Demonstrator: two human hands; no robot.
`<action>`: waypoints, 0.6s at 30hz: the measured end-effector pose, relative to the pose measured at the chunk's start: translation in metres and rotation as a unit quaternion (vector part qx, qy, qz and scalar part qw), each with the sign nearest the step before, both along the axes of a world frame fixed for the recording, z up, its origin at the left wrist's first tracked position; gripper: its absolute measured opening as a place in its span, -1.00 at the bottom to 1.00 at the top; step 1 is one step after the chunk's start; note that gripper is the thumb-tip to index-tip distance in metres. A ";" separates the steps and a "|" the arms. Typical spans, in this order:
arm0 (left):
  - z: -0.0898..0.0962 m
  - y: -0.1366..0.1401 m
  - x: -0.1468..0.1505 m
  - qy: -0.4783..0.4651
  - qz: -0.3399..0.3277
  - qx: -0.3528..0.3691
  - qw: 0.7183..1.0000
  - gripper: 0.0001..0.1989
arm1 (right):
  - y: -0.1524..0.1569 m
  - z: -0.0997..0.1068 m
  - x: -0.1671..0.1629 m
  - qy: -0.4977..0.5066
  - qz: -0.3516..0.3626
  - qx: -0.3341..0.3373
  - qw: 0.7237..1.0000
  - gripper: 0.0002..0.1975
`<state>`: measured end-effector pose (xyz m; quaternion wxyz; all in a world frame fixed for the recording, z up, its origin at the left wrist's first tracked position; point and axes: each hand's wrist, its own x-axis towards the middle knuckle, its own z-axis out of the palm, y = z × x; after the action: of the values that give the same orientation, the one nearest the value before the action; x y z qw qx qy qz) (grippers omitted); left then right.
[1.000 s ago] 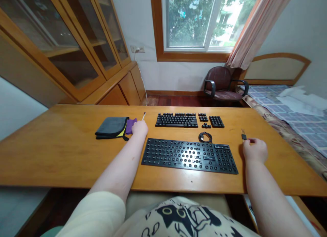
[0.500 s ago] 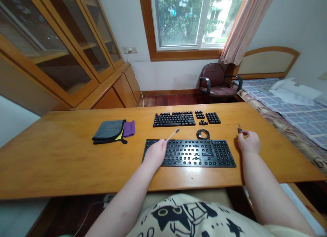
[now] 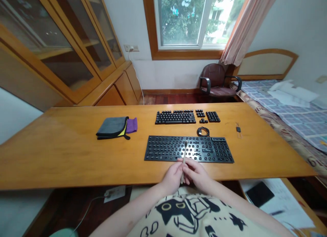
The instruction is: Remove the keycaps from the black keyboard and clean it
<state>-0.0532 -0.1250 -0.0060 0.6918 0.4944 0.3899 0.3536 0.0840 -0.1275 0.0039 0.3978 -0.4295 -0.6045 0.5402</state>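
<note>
Slim, pale-handled brush [image 3: 184, 157], dark at its tip

A home bedroom — bed [image 3: 288, 114], curtained window [image 3: 181, 24], glass-fronted cabinet [image 3: 76, 36].

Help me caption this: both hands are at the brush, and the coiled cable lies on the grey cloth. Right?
No: the head view shows the coiled cable on the desk, not the grey cloth. The left hand and right hand are indeed at the brush.
</note>
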 end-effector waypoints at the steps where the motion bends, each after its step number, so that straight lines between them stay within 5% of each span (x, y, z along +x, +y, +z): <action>1: 0.005 0.002 -0.005 0.028 -0.014 0.023 0.999 -0.56 | 0.000 -0.001 -0.004 0.010 -0.007 -0.013 1.000 -0.65; 5: 0.017 0.006 -0.038 0.198 -0.052 0.218 0.954 -0.63 | 0.004 -0.005 -0.003 0.032 -0.039 -0.008 0.999 -0.75; 8: 0.011 0.006 -0.062 0.385 0.010 0.365 0.848 -0.68 | 0.006 -0.006 0.011 -0.041 -0.106 0.010 0.993 -0.73; 12: -0.004 0.009 -0.077 0.563 0.050 0.412 0.715 -0.53 | 0.009 -0.004 0.053 -0.271 -0.136 0.094 0.948 -0.64; 15: -0.009 0.012 -0.076 0.596 0.006 0.426 0.680 -0.41 | 0.012 -0.003 0.078 -0.430 -0.135 0.090 0.888 -0.52; 18: -0.010 0.015 -0.074 0.605 -0.016 0.424 0.674 -0.38 | 0.016 -0.002 0.078 -0.545 -0.121 0.069 0.827 -0.48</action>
<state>-0.1271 -0.1100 -0.0158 0.0262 0.8466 0.5234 0.0931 0.1622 -0.1120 0.0023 0.0944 -0.6955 -0.7016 0.1229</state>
